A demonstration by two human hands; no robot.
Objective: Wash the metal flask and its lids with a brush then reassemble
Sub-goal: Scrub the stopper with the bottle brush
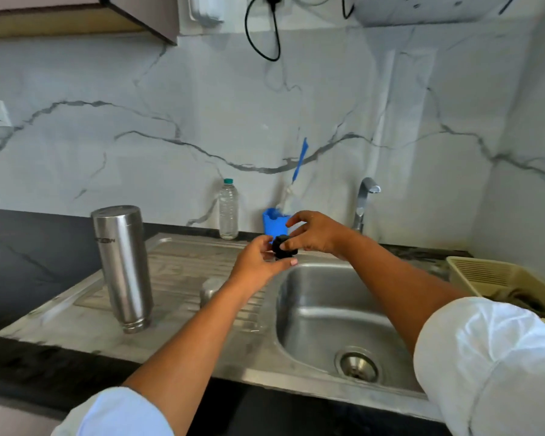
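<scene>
The left hand and right hand both had a closed grip on the small black lid, seemingly light, rigid, perhaps slippery, best pinched at its rim

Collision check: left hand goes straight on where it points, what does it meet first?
The right hand, which grips the same small black round lid that the left hand holds. Beyond that, probably the blue plastic brush holder at the wall; depth is unclear.
</scene>
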